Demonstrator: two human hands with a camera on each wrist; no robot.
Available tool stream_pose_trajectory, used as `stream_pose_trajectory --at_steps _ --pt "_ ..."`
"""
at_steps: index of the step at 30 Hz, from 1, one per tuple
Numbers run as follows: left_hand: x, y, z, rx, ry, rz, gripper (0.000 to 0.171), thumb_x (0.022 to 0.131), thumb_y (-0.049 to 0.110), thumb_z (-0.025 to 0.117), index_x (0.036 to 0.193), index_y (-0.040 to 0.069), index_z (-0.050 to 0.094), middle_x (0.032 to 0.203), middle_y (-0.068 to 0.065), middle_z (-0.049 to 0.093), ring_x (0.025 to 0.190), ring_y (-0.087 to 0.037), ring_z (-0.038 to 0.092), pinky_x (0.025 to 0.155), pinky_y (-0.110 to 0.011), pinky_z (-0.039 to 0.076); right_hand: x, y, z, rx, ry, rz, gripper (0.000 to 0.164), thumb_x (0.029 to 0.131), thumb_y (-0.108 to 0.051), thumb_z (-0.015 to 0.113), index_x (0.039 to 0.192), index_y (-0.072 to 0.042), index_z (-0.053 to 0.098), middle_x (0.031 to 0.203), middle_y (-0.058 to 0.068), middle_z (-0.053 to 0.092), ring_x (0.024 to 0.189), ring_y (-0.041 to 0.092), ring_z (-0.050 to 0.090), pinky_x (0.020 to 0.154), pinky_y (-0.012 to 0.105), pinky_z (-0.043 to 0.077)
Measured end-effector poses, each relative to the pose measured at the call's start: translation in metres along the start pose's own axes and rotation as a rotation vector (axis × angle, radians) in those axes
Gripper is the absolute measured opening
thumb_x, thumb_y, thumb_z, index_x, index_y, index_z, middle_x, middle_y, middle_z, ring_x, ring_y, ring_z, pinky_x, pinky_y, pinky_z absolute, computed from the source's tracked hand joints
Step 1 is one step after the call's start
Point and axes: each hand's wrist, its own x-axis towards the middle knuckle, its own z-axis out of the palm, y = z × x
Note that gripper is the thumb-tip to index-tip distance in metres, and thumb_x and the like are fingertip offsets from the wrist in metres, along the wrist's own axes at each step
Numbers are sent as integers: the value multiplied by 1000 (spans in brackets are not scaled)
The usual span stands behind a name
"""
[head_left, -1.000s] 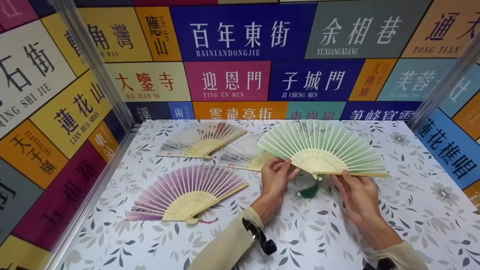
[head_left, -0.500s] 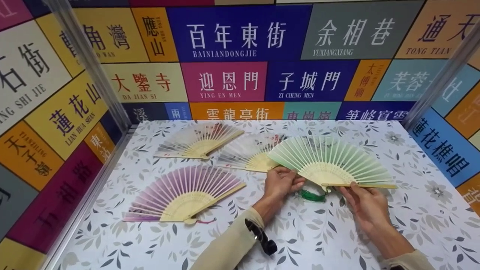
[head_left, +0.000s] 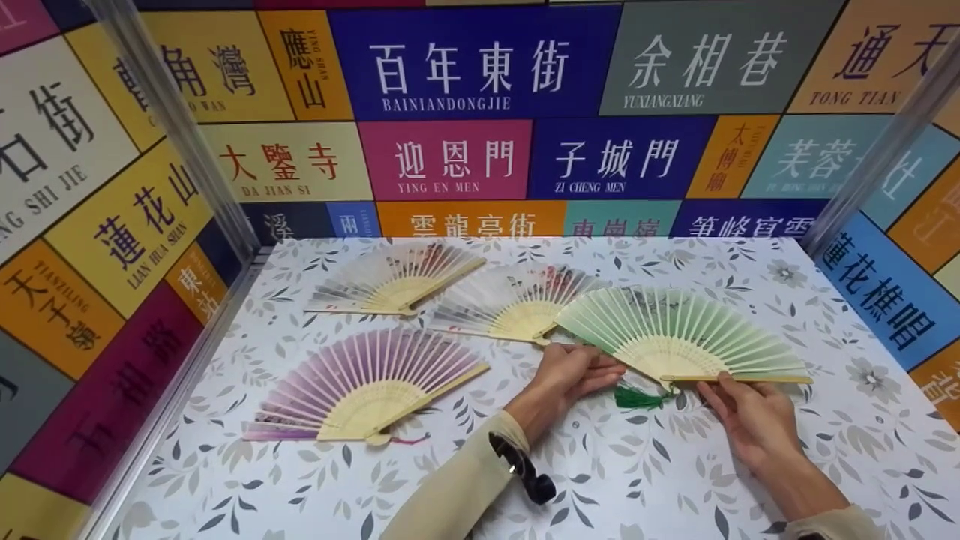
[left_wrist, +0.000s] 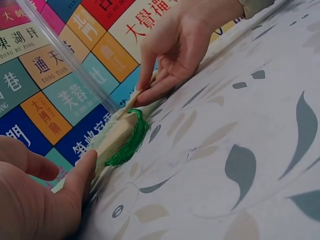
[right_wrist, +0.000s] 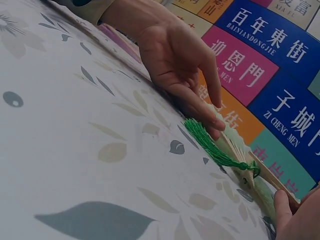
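A green folding fan [head_left: 690, 322], spread wide with pale ribs and a green tassel [head_left: 641, 396], lies low over the patterned tabletop at the right in the head view. My right hand [head_left: 757, 420] pinches its lower guard stick between thumb and fingers. At the fan's left edge my left hand [head_left: 566, 375] has its fingers fairly straight, with thumb and fingers apart in the left wrist view. A white fan with red flowers [head_left: 525, 311] lies just behind, its right corner overlapped by the green one. To the left rests a purple fan [head_left: 367, 390], spread out too.
Another white fan [head_left: 397, 281] lies spread at the back left. The tabletop [head_left: 300, 495] has a grey leaf print. Panels of coloured Chinese place-name signs [head_left: 457, 64] rise behind and beside it, with clear corner posts [head_left: 191, 135] on the sides.
Both hands and the green fan have shifted right and towards the person, lower to the table. More of the white fan behind shows. The left fingers have straightened along the fan's edge.
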Motion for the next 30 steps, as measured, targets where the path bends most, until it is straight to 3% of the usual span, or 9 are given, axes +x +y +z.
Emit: stream_pose_trajectory --at_steps 8,14,21,25,30 --pt "-3 -3 4 -10 -59 -29 22 91 -4 60 110 -12 66 106 -31 71 92 -34 76 81 -34 66 -1 -8 -8 -30 49 57 53 94 -3 68 137 -13 38 107 0 66 102 13 68 106 29 55" --pt "-4 -4 4 -10 -84 -48 27 93 0 62 117 -12 62 109 -31 70 92 -37 75 82 -35 66 -3 -14 -15 -43 30 106 52 94 -5 69 136 -14 40 104 1 69 103 14 69 106 29 54" --pt "-5 -2 3 -27 -85 -57 34 93 0 63 124 -11 57 110 -30 69 93 -37 75 83 -37 66 -2 -17 -18 -41 18 155 38 93 -7 70 125 -10 49 101 2 72 101 13 71 106 27 54" --pt "-5 -2 2 -29 -80 -55 34 92 -1 63 124 -11 57 110 -31 69 93 -37 74 84 -37 66 -3 -21 -22 -22 -27 193 31 93 -3 70 119 -9 53 102 3 73 102 14 72 109 28 52" --pt "-6 -1 -1 -29 -87 -44 37 90 -1 63 125 -12 55 110 -32 68 94 -39 74 85 -39 65 -7 -29 -32 -61 -117 253 11 97 -2 64 105 -7 69 107 10 74 108 19 71 110 30 51"
